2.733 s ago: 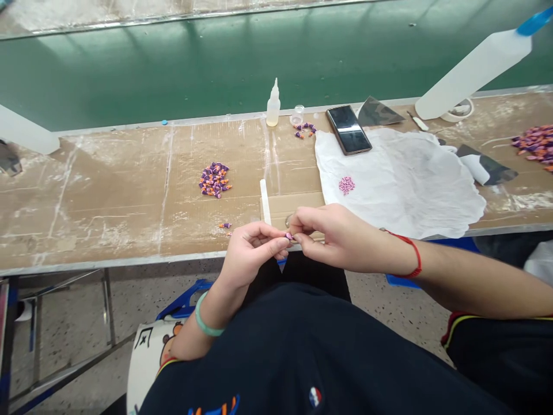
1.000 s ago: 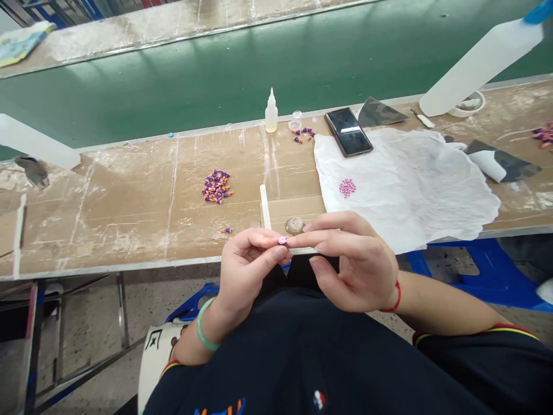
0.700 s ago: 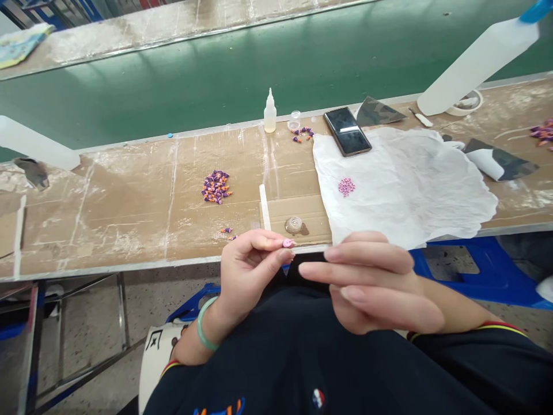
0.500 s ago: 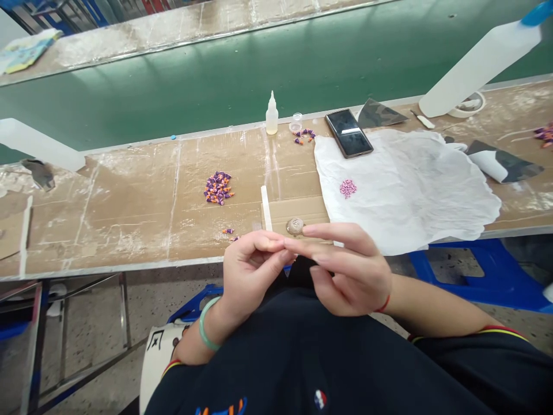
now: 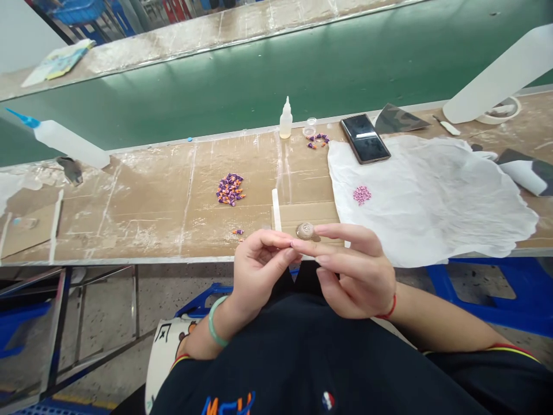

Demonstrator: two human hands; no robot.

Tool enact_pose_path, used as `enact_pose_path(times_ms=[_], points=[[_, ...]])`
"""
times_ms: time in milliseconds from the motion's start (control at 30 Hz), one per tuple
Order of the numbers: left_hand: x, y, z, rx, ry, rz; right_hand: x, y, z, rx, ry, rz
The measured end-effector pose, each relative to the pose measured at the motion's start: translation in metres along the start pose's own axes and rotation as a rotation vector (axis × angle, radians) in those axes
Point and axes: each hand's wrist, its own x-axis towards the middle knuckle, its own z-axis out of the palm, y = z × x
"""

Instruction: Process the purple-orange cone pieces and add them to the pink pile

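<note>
My left hand (image 5: pixel 259 262) is closed in a pinch at the table's front edge; what it pinches is hidden now, a small pink piece in the earlier frames. My right hand (image 5: pixel 352 268) has its fingers stretched out, and one fingertip presses onto the left hand's pinch. Just beyond the fingers lies a small round clear dish (image 5: pixel 305 230) on a cardboard patch. A pile of purple and orange beads (image 5: pixel 230 189) lies further back on the left. A small heap of pink pieces (image 5: pixel 362 195) rests on a white cloth (image 5: pixel 432 196) to the right.
A small glue bottle (image 5: pixel 284 119), a tiny clear cup (image 5: pixel 309 123), a few beads and a black phone (image 5: pixel 365 138) stand along the back edge. Large squeeze bottles lie at far left (image 5: pixel 64 141) and far right (image 5: pixel 496 78). A white stick (image 5: pixel 276 208) lies by the dish.
My right hand pulled back from the left hand's pink piece, then returned and pressed a fingertip onto it. The view shifted left, showing the left squeeze bottle.
</note>
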Motion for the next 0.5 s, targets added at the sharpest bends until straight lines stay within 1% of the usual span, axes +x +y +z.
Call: enact_pose_path(times_ms=[100, 167, 200, 267, 367, 433, 500], points=[[-0.001, -0.005, -0.006, 0.083, 0.015, -0.003, -0.005, 0.004, -0.006, 0.004, -0.020, -0.040], [-0.001, -0.010, -0.018, 0.214, 0.010, 0.003, -0.013, 0.011, -0.013, 0.001, 0.011, -0.013], [0.000, -0.013, -0.028, 0.316, 0.002, 0.018, -0.019, 0.017, -0.016, -0.005, 0.037, 0.016], [0.002, -0.018, -0.053, 0.587, 0.010, 0.052, -0.031, 0.030, -0.019, -0.028, 0.083, 0.112], [0.010, -0.023, -0.094, 0.993, 0.114, 0.071, -0.051, 0.046, -0.019, -0.011, 0.101, 0.253], [0.022, -0.025, -0.117, 1.174, 0.139, 0.058, -0.062, 0.050, -0.021, 0.004, 0.080, 0.336], [0.039, -0.024, -0.134, 1.284, 0.121, 0.057, -0.068, 0.048, -0.025, 0.050, 0.087, 0.383]])
